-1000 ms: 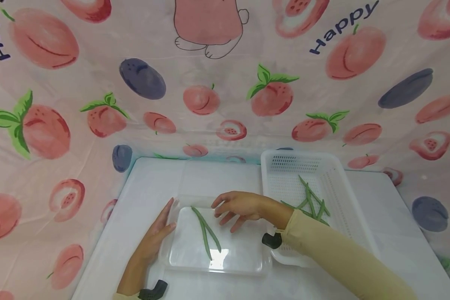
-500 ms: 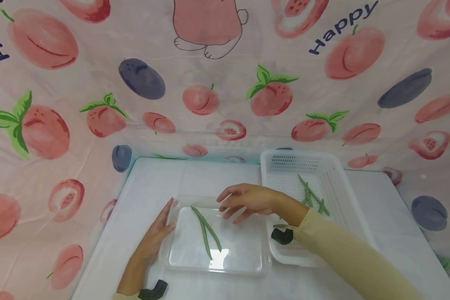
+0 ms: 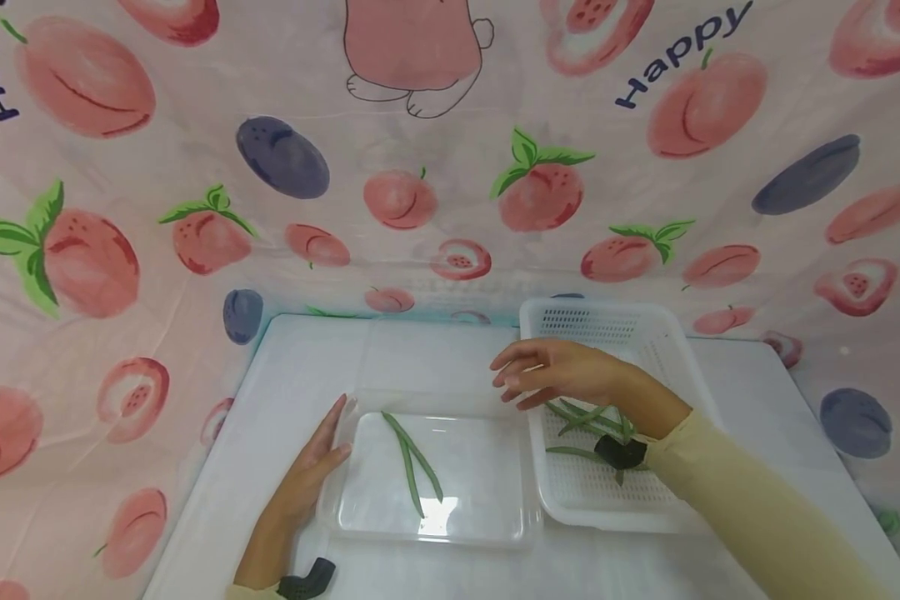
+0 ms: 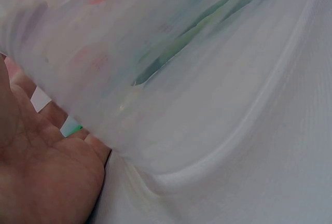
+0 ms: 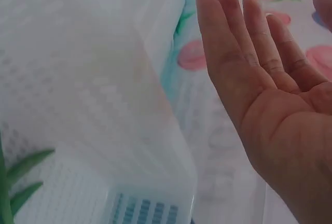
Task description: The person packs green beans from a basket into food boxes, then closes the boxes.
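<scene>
Against the left wall of a clear plastic tray point(image 3: 480, 475) rests my left hand point(image 3: 311, 467), its fingers straight along the side. Two green beans point(image 3: 412, 458) lie crossed at one end on the tray's bottom; in the left wrist view the beans point(image 4: 181, 42) show blurred through the plastic. My right hand point(image 3: 562, 371) hovers over the left rim of a white perforated basket point(image 3: 682, 375), fingers relaxed and holding nothing. In the right wrist view that hand point(image 5: 275, 84) is spread beside the basket wall. Several green beans point(image 3: 581, 421) lie in the basket, partly hidden under my forearm.
Both containers stand side by side on a white table point(image 3: 307, 350). A fruit-printed cloth point(image 3: 435, 142) hangs behind the table and along its sides. Black wrist cameras point(image 3: 309, 579) sit on both wrists.
My right hand has moved from above the clear tray rightward and back to the basket's rim. The left hand and the two beans in the tray have stayed in place.
</scene>
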`<state>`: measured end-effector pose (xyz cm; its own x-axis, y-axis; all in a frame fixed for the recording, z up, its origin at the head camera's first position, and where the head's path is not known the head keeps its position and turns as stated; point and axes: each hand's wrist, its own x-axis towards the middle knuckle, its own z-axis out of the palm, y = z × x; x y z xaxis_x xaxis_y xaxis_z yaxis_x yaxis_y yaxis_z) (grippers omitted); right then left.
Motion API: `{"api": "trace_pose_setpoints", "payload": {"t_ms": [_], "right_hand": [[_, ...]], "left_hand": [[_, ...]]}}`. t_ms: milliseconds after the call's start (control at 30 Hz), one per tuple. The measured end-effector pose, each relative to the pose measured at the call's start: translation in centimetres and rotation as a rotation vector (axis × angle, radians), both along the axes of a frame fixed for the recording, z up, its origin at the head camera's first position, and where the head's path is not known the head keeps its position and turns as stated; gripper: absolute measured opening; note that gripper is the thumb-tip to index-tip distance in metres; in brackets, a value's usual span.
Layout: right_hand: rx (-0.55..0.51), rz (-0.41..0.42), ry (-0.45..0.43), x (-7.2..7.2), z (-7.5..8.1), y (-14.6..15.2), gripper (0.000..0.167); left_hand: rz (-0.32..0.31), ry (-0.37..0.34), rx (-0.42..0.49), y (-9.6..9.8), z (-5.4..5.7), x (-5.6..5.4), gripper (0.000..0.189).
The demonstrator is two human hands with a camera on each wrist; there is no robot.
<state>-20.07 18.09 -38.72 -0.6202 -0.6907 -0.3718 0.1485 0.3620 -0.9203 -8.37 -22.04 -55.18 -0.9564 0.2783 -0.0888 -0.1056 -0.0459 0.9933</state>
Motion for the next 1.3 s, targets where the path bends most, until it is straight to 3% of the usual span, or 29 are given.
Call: {"api": "trace_pose_setpoints", "payload": {"t_ms": [267, 533, 933, 1300], "right_hand": [[0.102, -0.031, 0.094, -1.4, -1.0, 4.9, 0.052], [0.282, 0.017, 0.224, -2.2, -3.0, 8.6, 0.053], [0.346, 0.071, 0.141, -2.8, -6.2, 11.0, 0.051], [0.448, 0.123, 0.227, -3.4, -8.5, 11.7, 0.045]], "left_hand": [[0.008, 0.012, -0.027, 0.0, 0.1, 0.0, 0.071], [0.009, 0.006, -0.009, -0.1, 0.0, 0.0, 0.072], [-0.005, -0.002, 0.009, -0.2, -0.4, 0.0, 0.072], [-0.005, -0.005, -0.012, -0.3, -0.3, -0.1, 0.071]]}}
